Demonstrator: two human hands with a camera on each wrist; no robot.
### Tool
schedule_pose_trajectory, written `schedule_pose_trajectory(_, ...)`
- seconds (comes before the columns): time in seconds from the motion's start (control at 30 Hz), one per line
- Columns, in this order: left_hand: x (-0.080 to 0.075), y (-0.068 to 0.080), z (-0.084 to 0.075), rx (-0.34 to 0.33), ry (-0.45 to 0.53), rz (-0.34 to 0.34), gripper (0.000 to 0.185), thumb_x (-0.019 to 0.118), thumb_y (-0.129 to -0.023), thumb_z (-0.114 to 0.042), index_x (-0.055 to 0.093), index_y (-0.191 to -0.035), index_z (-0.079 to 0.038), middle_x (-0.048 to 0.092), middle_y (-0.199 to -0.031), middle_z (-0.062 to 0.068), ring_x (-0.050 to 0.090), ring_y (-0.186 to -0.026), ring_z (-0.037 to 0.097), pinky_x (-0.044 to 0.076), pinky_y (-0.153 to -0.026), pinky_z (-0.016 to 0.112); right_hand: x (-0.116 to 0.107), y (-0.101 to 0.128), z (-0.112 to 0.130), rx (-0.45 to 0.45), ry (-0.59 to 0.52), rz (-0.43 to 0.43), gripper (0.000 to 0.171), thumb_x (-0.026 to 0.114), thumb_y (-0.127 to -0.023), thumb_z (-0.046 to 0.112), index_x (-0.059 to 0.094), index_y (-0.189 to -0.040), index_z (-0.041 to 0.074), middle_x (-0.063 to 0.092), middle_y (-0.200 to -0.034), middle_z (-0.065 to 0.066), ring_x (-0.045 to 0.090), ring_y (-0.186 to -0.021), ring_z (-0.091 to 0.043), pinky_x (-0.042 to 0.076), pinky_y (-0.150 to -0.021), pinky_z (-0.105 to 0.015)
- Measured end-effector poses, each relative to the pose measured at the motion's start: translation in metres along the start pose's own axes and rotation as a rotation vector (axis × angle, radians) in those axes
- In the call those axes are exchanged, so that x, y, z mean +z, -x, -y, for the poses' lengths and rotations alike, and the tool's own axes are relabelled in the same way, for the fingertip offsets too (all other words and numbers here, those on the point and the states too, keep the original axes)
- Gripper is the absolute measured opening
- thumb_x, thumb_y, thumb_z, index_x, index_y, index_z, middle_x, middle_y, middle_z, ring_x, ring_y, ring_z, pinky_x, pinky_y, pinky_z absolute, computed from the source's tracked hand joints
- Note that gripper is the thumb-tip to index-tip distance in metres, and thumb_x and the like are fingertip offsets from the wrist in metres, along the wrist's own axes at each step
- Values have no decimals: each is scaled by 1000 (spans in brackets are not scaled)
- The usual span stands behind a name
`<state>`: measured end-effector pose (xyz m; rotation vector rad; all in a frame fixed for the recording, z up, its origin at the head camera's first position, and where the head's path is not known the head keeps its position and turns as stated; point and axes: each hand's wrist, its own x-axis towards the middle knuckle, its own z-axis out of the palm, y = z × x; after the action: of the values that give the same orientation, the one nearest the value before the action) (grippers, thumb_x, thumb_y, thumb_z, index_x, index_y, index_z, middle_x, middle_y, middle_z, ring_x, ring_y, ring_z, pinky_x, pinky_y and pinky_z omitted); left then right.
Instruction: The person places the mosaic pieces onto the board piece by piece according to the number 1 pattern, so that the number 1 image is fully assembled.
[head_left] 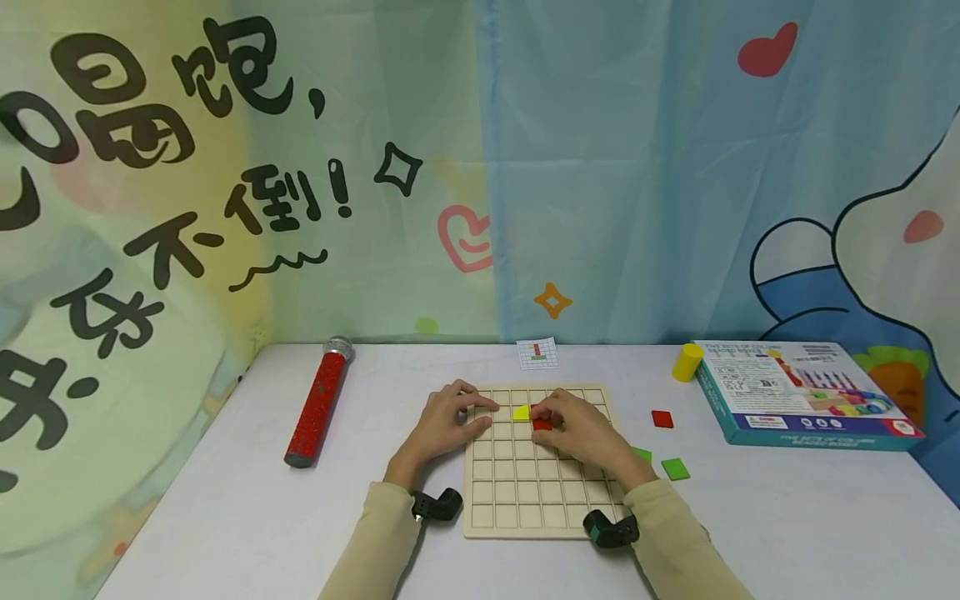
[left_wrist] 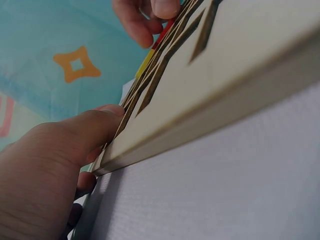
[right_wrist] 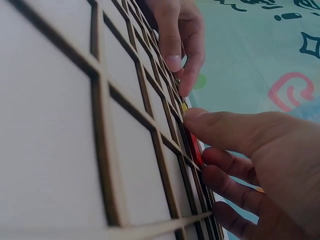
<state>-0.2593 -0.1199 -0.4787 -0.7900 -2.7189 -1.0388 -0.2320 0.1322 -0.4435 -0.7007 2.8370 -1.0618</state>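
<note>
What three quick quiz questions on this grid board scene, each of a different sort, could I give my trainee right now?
1. True or false: the left hand rests on the wooden grid board.
2. Which tile does the right hand touch? A) the red tile on the board B) the green tile on the table C) the yellow tile on the board
3. Fill in: the yellow cylinder stands beside the corner of the ____.

Key: 1 true. 2 A. 3 game box.
</note>
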Motion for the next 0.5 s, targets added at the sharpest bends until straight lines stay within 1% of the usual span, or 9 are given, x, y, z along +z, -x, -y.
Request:
schedule_pose_trajectory(0.17, 0, -1, 1, 2, -4, 3, 23, 67, -87, -33, 71, -109, -29, 56, -106, -3, 52, -101, 17, 31, -86, 37, -4, 1, -4, -33, -35, -21, 20, 70, -85, 18, 67, -104, 12, 60, -95, -1, 55, -82, -11, 45, -71, -27)
schedule_pose_trajectory(0.3, 0, -1, 2, -1, -2, 6, 22, 67, -87, -33, 71, -109, -29, 56, -107, -2, 52, -101, 17, 31, -86, 37, -8, 3, -9, -49, -64, -13, 20, 67, -87, 18, 66, -106, 12, 61, -96, -1, 54, -83, -12, 45, -73, -27)
schedule_pose_trajectory(0.43, 1, 0, 2, -5, 1, 10, 22, 67, -87, -34, 71, -109, -30, 56, -107, -2, 52, -101, 17, 30, -86, 37, -15, 6, -14, -35, -99, 2, 23, 65, -89, 20, 64, -109, 10, 60, -94, -1, 54, -83, -14, 46, -73, -27)
schedule_pose_trajectory(0.5, 1, 0, 2, -7, 2, 10, 22, 67, -87, -34, 71, -109, -29, 56, -108, -2, 52, -101, 17, 30, -86, 37, -20, 8, -16, -11, -115, 2, 24, 65, -90, 21, 64, -111, 10, 59, -92, -1, 54, -82, -14, 46, -72, -26)
